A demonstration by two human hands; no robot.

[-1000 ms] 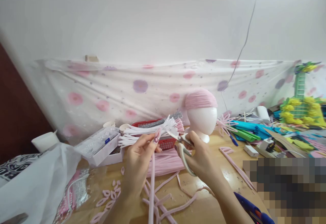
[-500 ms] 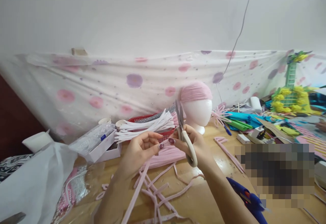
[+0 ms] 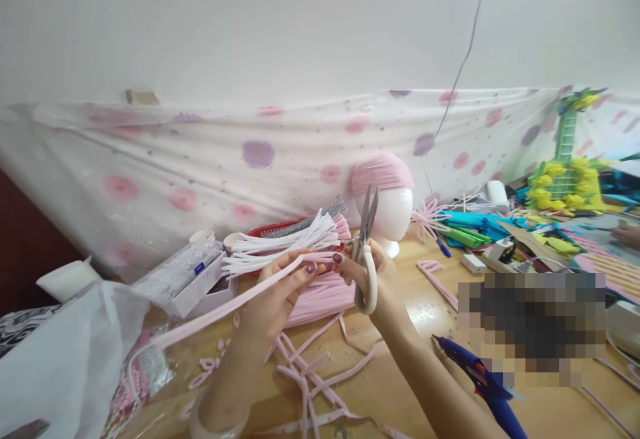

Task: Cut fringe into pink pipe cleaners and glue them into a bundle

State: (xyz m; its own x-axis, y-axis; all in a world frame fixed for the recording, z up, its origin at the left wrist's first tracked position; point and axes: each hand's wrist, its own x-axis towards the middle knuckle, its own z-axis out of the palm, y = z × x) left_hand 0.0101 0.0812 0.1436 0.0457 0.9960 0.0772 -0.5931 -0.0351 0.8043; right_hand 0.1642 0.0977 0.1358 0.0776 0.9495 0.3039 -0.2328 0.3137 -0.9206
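A long pink fuzzy stem [image 3: 240, 298] runs across my left hand [image 3: 273, 299], pinched between its fingers, and trails off to the lower left. My right hand [image 3: 377, 276] grips the stem's other end with thumb and finger. The same hand carries scissors [image 3: 367, 259] with cream handles, blades pointing up and slightly apart. Behind and below my hands lies a bundle of pink stems [image 3: 320, 302]. Loose pink pieces [image 3: 310, 376] are scattered nearer to me. Beyond my right hand stands a white foam head [image 3: 393, 209] with a pink covering [image 3: 383, 172] on top.
A red basket [image 3: 265, 231] holds white stems [image 3: 285, 246] and silver ones. At right are a blue glue gun [image 3: 480, 376], a white adapter [image 3: 473, 264] and green rolls. White boxes [image 3: 200, 292] and plastic bags lie left. Another person's hand [image 3: 627, 234] shows far right.
The pink stem has swung up and now crosses over my left hand. Both hands hold it close together. The scissors' blades have come further apart, and the view has shifted slightly.
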